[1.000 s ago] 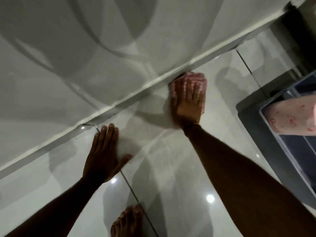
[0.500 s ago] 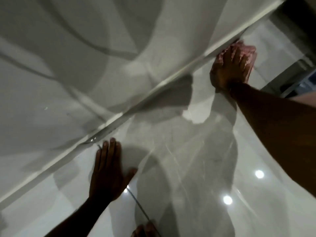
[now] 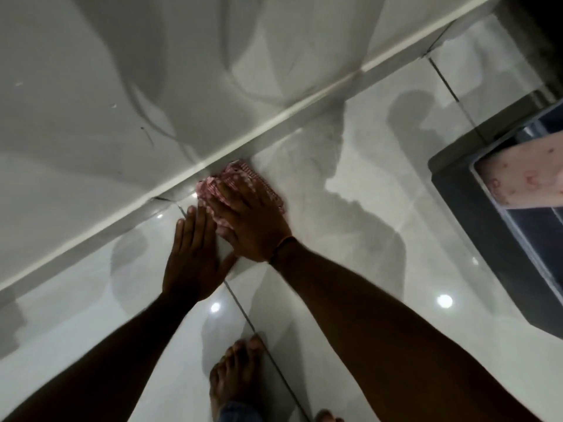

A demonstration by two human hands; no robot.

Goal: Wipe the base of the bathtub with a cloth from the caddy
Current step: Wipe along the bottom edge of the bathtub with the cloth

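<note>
A pink-and-white checked cloth [image 3: 240,179] lies bunched on the glossy floor tile, right against the bottom edge of the white bathtub [image 3: 122,102]. My right hand [image 3: 253,220] presses flat on top of the cloth, fingers pointing at the tub's base strip [image 3: 274,123]. Just to its left, my left hand [image 3: 192,257] rests flat on the tile with fingers spread, its thumb touching the right hand. The left hand holds nothing.
A dark grey caddy [image 3: 499,226] stands on the floor at the right, with a pink patterned cloth [image 3: 527,178] inside. My bare foot [image 3: 234,379] is at the bottom centre. A dark grout line [image 3: 262,336] crosses the shiny grey tiles.
My right hand has slid the cloth back left along the tub's base, from far right to beside my left hand. The left hand stayed planted on the tile.
</note>
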